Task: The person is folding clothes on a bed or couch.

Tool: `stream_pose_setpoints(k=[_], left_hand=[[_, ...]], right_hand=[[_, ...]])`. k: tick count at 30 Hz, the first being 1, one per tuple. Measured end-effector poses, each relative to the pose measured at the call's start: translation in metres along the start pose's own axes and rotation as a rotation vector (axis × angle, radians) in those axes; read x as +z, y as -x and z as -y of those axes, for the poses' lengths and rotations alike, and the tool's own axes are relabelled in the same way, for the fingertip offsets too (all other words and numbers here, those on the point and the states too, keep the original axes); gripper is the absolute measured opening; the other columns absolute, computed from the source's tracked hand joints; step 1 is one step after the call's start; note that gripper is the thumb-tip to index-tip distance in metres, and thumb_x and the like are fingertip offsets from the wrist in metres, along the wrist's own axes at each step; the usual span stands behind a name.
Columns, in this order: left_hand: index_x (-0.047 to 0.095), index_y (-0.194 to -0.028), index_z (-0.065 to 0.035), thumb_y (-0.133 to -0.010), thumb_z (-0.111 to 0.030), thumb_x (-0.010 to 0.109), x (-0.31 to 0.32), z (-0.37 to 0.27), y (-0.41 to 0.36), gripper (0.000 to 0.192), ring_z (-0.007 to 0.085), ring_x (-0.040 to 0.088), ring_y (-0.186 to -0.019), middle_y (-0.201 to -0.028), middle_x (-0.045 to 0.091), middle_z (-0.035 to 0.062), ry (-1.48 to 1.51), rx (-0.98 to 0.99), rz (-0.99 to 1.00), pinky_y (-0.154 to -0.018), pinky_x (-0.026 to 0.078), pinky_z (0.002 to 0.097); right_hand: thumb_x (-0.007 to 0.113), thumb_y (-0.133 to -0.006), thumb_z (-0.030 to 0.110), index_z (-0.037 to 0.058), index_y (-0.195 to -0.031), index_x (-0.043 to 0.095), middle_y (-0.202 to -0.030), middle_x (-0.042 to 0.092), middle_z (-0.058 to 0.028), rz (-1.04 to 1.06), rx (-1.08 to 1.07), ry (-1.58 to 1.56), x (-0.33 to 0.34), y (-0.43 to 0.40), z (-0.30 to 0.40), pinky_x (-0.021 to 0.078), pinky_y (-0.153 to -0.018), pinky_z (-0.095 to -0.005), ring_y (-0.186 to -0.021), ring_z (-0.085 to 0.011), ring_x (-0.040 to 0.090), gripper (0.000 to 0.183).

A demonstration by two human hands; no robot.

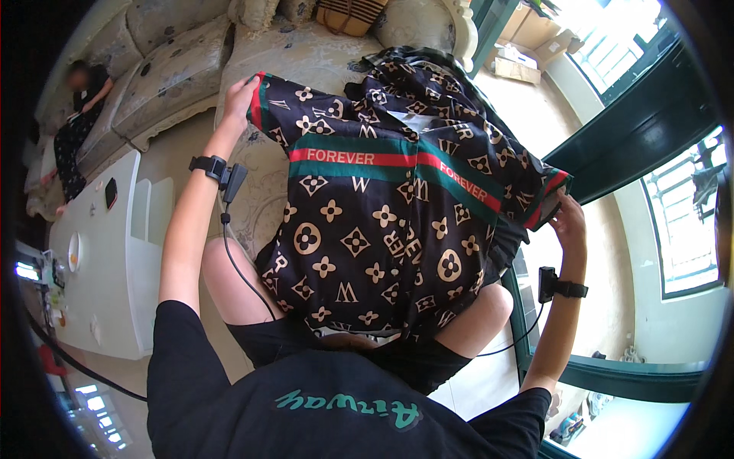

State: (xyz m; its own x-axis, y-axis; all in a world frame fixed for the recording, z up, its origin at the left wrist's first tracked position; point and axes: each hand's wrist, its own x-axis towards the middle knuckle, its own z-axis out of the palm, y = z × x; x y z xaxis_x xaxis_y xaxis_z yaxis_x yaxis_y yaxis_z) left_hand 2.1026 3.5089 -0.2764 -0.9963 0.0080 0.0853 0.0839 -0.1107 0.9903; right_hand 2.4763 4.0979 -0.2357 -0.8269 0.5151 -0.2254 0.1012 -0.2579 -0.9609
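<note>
A black short-sleeved shirt [355, 229] with beige flower and letter prints is spread in front of me over the sofa edge and my lap. A green and red band bearing writing crosses its chest. My left hand [238, 100] grips the cuff of the sleeve on the left. At the opposite cuff, my right hand [567, 215] pinches the red and green trim. Both sleeves are stretched outward. Beyond the collar [410, 120] lies a heap of dark printed clothing [424, 74], partly hidden by the shirt.
A patterned sofa [275, 57] holds a striped woven bag [351, 16]. At left, a white table [109, 275] bears a phone [111, 193] and a bowl [74, 251]. A person [86, 115] sits on the far sofa. Green-framed glass doors [625, 126] stand right, near cardboard boxes [524, 43].
</note>
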Motion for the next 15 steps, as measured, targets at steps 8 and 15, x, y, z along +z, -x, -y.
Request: stream_pose_setpoints(k=[8,15], left_hand=[[0.064,-0.106,0.0007,-0.091,-0.017,0.058,0.036,-0.034,0.024,0.024,0.0101,0.063,-0.078,-0.092,0.067,0.0041,-0.011,0.029,0.009,-0.073,0.049,0.0240],[0.064,-0.104,0.0005,-0.092,-0.016,0.057,0.050,-0.056,0.040,0.022,0.0096,0.062,-0.078,-0.091,0.067,0.0038,-0.010,0.058,0.012,-0.072,0.049,0.0236]], right_hand=[[0.062,-0.090,0.019,-0.0016,-0.099,0.062,-0.082,0.063,-0.0028,-0.224,-0.273,0.245,0.040,-0.013,0.036,0.0503,-0.063,-0.0234,-0.067,-0.0107,0.060,0.022],[0.057,-0.088,0.015,-0.0031,-0.110,0.058,-0.081,0.063,-0.0060,-0.088,-0.318,0.381,0.148,0.009,0.078,0.0501,-0.056,-0.0235,-0.063,-0.0108,0.059,0.029]])
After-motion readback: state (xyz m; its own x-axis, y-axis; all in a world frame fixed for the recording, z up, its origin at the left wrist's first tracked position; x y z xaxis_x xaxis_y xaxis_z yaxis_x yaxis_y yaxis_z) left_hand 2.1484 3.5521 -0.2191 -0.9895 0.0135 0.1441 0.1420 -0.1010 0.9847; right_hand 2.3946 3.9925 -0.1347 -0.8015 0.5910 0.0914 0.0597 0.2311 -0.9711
